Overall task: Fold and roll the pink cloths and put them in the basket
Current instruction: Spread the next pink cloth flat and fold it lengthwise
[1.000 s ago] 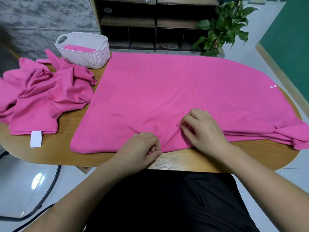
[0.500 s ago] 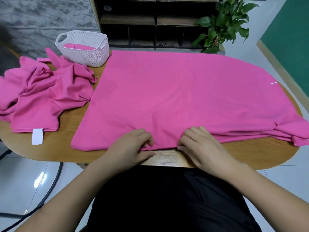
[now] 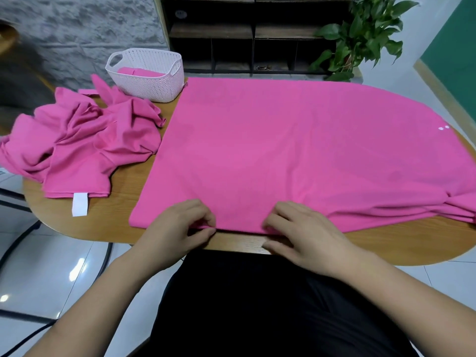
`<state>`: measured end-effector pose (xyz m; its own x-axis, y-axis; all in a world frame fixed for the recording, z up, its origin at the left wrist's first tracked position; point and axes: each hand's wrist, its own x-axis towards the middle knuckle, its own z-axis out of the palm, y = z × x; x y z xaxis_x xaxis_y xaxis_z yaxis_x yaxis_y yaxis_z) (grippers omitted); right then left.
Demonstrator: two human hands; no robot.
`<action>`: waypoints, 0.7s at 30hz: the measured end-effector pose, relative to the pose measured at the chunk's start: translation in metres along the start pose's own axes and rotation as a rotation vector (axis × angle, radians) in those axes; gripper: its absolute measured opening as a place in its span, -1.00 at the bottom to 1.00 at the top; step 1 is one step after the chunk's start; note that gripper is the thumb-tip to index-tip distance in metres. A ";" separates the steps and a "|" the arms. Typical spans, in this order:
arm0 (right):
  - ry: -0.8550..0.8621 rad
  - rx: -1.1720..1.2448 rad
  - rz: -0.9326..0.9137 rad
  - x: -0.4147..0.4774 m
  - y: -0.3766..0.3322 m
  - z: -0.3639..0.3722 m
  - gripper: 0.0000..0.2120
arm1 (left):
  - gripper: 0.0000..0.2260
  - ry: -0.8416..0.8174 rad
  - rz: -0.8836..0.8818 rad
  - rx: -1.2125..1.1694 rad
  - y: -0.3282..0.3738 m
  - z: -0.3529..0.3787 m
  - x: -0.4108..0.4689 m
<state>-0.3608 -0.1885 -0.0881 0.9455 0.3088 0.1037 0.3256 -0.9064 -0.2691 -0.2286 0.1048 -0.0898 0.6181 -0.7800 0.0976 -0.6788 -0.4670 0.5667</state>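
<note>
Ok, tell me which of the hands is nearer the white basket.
Left. The left hand is at the near edge of the pink cloth, towards the side where the basket stands; the right hand sits further right along that edge.

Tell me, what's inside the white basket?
A pink cloth lies inside the white basket. Only its top shows above the rim. The basket's wall hides the rest, so I cannot tell whether anything else sits underneath it.
</note>
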 end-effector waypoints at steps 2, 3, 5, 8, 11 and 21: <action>-0.007 0.013 -0.015 0.015 -0.008 0.011 -0.69 | -0.83 -0.030 -0.039 -0.043 0.000 -0.001 -0.003; -0.007 0.008 -0.024 0.022 -0.012 0.017 -0.71 | -0.83 -0.042 -0.061 -0.064 -0.002 0.000 -0.005; -0.004 -0.014 -0.039 0.033 -0.017 0.027 -0.77 | -0.83 -0.034 -0.117 -0.102 -0.007 0.000 -0.010; -0.043 -0.027 -0.058 0.042 -0.020 0.029 -0.76 | -0.77 0.002 -0.176 -0.108 -0.014 -0.004 -0.018; -0.130 0.018 -0.097 0.041 -0.018 0.022 -0.81 | -0.79 0.027 -0.251 -0.066 -0.018 -0.010 -0.022; -0.019 0.053 -0.078 0.061 -0.037 0.020 -0.70 | -0.80 0.282 -0.275 0.268 -0.033 -0.015 -0.017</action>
<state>-0.3151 -0.1307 -0.0916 0.9172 0.3833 0.1086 0.3975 -0.8631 -0.3116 -0.2112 0.1400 -0.0976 0.8474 -0.4863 0.2133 -0.5306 -0.7600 0.3754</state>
